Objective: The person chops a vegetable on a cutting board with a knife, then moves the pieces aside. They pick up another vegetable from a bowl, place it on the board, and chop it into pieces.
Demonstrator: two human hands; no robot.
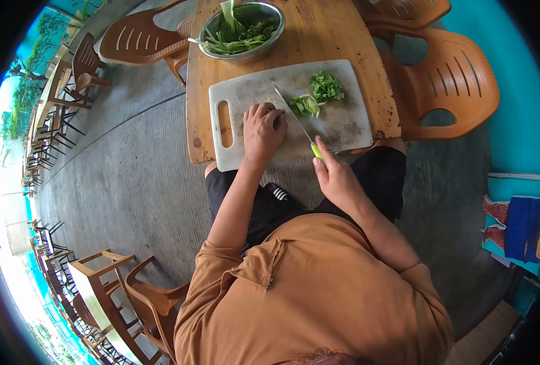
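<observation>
the right hand (337, 176) gripped the knife (295, 118) by its green handle, the left hand (261, 131) pressed curled fingers on the cutting board (245, 91), a small pile of chopped greens (326, 86) done at far right, plenty uncut in the bowl (270, 36) beyond.

- The cutting board (245, 91) is white, with grey scuffs.
- The knife (298, 121) has a silver blade and a lime-green handle.
- The chopped greens (326, 86) are green, paler at the stems.
- The bowl (243, 30) is shiny silver metal.
- The table (337, 36) is honey-brown wood, speckled dark.
- The chair (458, 79) is orange-brown.
- The shirt (318, 292) is tan.
</observation>
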